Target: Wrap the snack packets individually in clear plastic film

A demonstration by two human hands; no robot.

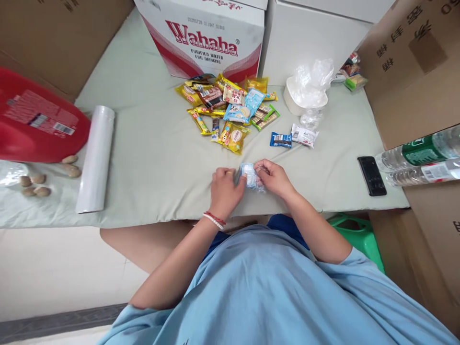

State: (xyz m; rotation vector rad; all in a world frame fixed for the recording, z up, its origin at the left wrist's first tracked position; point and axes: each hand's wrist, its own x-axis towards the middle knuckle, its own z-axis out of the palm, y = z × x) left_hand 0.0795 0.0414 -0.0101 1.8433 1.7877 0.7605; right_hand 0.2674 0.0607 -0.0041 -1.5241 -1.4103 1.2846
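Observation:
A small light blue and white snack packet point(248, 170) lies on the cloth-covered table close to its front edge, with crinkled clear plastic point(258, 184) around it. My left hand point(226, 192) holds the packet from the left, thumb pressed on its near side. On the other side, the fingertips of my right hand point(276, 179) pinch the clear plastic; whether it is a bag or film I cannot tell. Beyond my hands lies a pile of wrapped snacks point(235, 108). A blue packet point(281, 140) and a white packet point(304, 136) sit apart from it.
A white tub point(293, 98) with crumpled plastic bags stands behind right. On the left are a film roll point(96, 158), a red jug point(39, 120) and several walnut-like things point(42, 191). A phone point(372, 176) and bottles point(424, 152) lie right; a Wahaha box point(212, 40) stands behind.

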